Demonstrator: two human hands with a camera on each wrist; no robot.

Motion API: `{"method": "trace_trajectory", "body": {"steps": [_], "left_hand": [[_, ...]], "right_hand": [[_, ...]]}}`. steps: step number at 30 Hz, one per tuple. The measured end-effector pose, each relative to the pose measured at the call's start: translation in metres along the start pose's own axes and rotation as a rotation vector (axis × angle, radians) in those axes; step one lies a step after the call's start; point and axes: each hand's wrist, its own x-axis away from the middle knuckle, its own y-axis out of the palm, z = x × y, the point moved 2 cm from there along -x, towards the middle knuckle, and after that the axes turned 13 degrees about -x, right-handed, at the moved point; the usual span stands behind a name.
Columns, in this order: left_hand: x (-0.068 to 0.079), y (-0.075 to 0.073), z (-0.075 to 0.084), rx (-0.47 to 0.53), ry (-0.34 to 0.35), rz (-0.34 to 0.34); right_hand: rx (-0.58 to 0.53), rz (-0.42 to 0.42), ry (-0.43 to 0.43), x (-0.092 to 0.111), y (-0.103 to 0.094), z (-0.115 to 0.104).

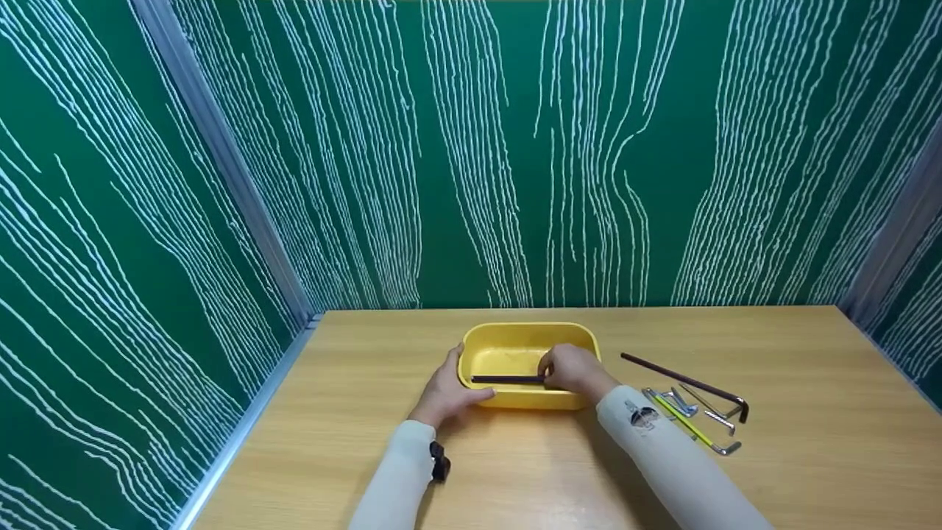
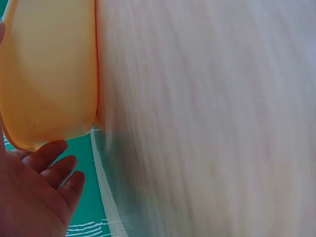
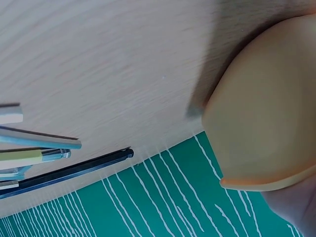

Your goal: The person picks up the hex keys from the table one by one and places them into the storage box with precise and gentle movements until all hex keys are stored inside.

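Pale glare is lying on the table (image 1: 294, 456), the tray (image 3: 266, 98) is casting shadow, left-wrist wood grain (image 2: 222, 123) is looking blurred.

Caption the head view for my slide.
Left hand grips a yellow tub while the right hand holds a dark rod inside it.

The desk (image 1: 809, 412) has a pale, wood-grained top. A yellow tub (image 1: 530, 400) stands on it, just toward 12 o'clock from its middle. Off the tub's 4 o'clock side lie a long dark bent rod (image 1: 681, 377) and a yellow bent rod (image 1: 684, 421), their bent ends toward 4 o'clock, with shorter metal pieces (image 1: 686, 405) between them.
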Motion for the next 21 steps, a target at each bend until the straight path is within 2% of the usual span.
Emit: {"method": "trace_trajectory", "body": {"steps": [6, 12, 21], "left_hand": [[0.0007, -0.0009, 0.0019, -0.009, -0.003, -0.009], [0.0003, -0.0019, 0.0019, -0.014, -0.002, -0.010], [0.0013, -0.0013, 0.0010, -0.027, -0.034, -0.019]], "right_hand": [[-0.009, -0.013, 0.033, 0.0000, -0.0002, 0.0005], [-0.013, -0.017, 0.025, 0.0004, -0.0011, -0.0023], [-0.004, -0.031, 0.050, 0.0003, 0.0008, -0.0026]]}}
